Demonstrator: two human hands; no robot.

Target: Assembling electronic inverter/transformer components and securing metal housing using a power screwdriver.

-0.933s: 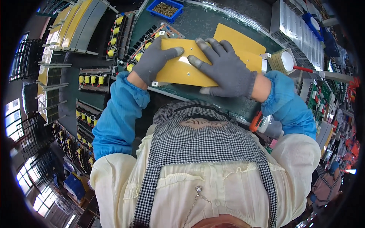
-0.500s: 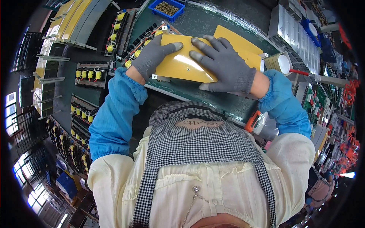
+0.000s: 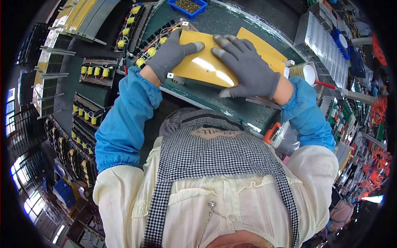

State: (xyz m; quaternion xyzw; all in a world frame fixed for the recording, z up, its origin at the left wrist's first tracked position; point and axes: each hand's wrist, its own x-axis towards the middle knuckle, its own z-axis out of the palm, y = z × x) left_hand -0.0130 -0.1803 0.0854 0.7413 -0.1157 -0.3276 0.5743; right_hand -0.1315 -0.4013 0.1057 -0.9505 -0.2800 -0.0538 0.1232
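A bent yellow sheet-metal panel point(image 3: 206, 62) lies over an assembly on the green workbench. My left hand point(image 3: 169, 53), in a grey glove, grips its left edge, thumb on top and fingertips partly hidden. My right hand point(image 3: 252, 68), also gloved, lies open across the panel's right part. Its fingers are spread on the surface and its thumb hangs by the near edge. Beyond the right hand lies another yellow panel section point(image 3: 264, 47); whether the two are joined I cannot tell. Yellow-wrapped coils point(image 3: 151, 52) with wires show beside my left hand.
At the far edge stands a blue bin point(image 3: 188, 13) of small brass-coloured parts. To the right are a white round container point(image 3: 308, 73), a red-shafted tool point(image 3: 324, 84) and stacked silver metal pieces point(image 3: 318, 45). An orange-handled tool point(image 3: 271, 133) lies near my right elbow. More coil assemblies point(image 3: 96, 71) stand left.
The view has shifted slightly. Both hands stay on the yellow panel, its left end looking a little higher in the picture; their grasp looks much the same.
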